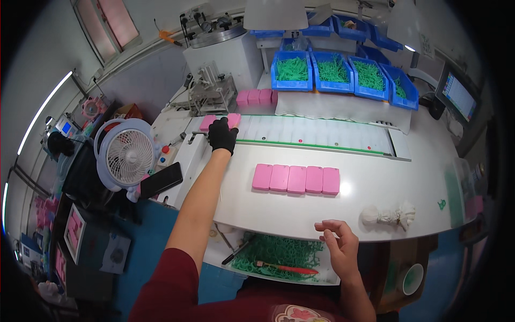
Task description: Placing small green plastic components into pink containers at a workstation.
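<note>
My left hand (222, 135), in a black glove, reaches to the left end of a white conveyor strip (311, 135) with a green edge. Its fingers are closed at a pink rectangular block (234, 119), partly hiding it. Just left of the hand lies another pink block (207, 122). My bare right hand (339, 244) is held at the table's front edge, fingers loosely bent and apart, with nothing in them. Several pink blocks (296, 178) stand side by side in a row on the white table between my hands and the strip.
Blue bins (292, 83) of green strands line the back. More pink blocks (257, 97) sit by a metal fixture (213, 88). At left are a fan (130, 155) and a phone (161, 180); a white cloth bundle (389, 216) lies right. Below, an open drawer (327, 273) holds green strands.
</note>
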The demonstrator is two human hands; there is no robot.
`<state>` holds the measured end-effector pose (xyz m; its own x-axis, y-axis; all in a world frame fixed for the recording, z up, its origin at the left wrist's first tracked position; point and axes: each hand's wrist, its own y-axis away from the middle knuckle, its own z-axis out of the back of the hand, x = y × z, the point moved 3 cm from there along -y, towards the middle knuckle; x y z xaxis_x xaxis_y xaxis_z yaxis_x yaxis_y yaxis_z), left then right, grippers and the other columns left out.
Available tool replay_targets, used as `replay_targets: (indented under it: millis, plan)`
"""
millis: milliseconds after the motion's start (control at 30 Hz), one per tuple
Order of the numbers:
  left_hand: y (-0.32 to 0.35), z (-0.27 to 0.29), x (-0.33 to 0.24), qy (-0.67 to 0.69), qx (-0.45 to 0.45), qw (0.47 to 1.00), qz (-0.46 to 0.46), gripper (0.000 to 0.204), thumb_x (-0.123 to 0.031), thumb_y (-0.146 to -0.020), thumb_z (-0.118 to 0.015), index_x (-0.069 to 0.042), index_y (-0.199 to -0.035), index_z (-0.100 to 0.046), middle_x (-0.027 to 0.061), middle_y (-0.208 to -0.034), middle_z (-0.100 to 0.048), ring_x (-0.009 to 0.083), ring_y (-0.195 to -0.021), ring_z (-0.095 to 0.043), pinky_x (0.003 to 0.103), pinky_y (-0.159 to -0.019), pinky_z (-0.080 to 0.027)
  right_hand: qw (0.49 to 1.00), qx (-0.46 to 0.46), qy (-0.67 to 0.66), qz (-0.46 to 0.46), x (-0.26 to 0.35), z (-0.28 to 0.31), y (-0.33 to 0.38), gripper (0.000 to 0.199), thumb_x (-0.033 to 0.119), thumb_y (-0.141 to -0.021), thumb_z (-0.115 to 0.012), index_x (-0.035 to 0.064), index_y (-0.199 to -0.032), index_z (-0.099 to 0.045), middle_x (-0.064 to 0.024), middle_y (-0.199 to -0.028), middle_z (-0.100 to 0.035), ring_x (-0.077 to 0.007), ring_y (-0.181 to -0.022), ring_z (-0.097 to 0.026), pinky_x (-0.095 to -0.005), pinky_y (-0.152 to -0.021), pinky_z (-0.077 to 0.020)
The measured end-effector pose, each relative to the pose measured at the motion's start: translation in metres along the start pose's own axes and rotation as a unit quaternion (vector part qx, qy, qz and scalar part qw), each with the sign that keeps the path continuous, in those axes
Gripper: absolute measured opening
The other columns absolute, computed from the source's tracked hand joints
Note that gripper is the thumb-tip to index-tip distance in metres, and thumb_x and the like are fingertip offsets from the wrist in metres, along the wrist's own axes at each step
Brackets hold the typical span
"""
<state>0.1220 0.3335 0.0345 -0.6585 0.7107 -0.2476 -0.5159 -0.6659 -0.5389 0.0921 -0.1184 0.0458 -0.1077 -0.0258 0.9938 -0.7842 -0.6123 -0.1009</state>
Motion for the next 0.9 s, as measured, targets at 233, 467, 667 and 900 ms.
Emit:
replay_targets:
  millis: [233, 467, 667, 900]
  plan:
    - [-0.011, -0.027, 0.006, 0.008, 0.020, 0.999, -0.034, 0.048, -0.047, -0.077, -0.070, -0.007, -0.102, -0.064, 0.0170, -0.093, -0.064, 0.0340, -0.094, -0.061, 0.044, -0.083, -0.048, 1.000, -0.003, 0.013, -0.028, 0.001, 0.015, 0.009, 0.018, 0.005, -0.096, -0.049, -0.0035, -0.110, -0.056, -0.0127, -0.106, -0.066, -0.0172, -0.101, -0.063, -0.0300, -0.082, -0.0516]
    - [0.004, -0.015, -0.047, 0.053, -0.108, 0.984, -0.133, 0.053, -0.040, -0.083, -0.068, -0.001, -0.114, -0.051, 0.0197, -0.116, -0.051, 0.0375, -0.111, -0.049, 0.046, -0.091, -0.044, 0.999, -0.045, 0.009, -0.003, -0.002, 0.022, 0.015, 0.018, 0.007, -0.094, -0.054, -0.0043, -0.107, -0.059, -0.0140, -0.101, -0.069, -0.0182, -0.098, -0.066, -0.0304, -0.080, -0.0546]
    - [0.123, 0.041, -0.214, 0.135, 0.166, 0.879, -0.425, 0.073, -0.060, -0.070, -0.072, 0.006, -0.099, -0.062, 0.0282, -0.130, -0.045, 0.0458, -0.129, -0.034, 0.053, -0.104, -0.034, 0.999, 0.026, 0.031, 0.020, 0.011, 0.005, 0.014, 0.019, 0.006, -0.095, -0.053, -0.0037, -0.110, -0.057, -0.0129, -0.105, -0.068, -0.0170, -0.101, -0.065, -0.0304, -0.085, -0.0531]
    - [0.178, 0.071, -0.234, 0.390, 0.310, 0.795, -0.347, 0.073, -0.028, -0.064, -0.084, -0.004, -0.123, -0.049, 0.0170, -0.125, -0.050, 0.0322, -0.117, -0.051, 0.042, -0.094, -0.046, 0.998, -0.056, -0.020, -0.012, -0.001, 0.024, 0.031, 0.018, 0.011, -0.098, -0.052, -0.0027, -0.107, -0.058, -0.0114, -0.102, -0.068, -0.0160, -0.097, -0.065, -0.0288, -0.080, -0.0537]
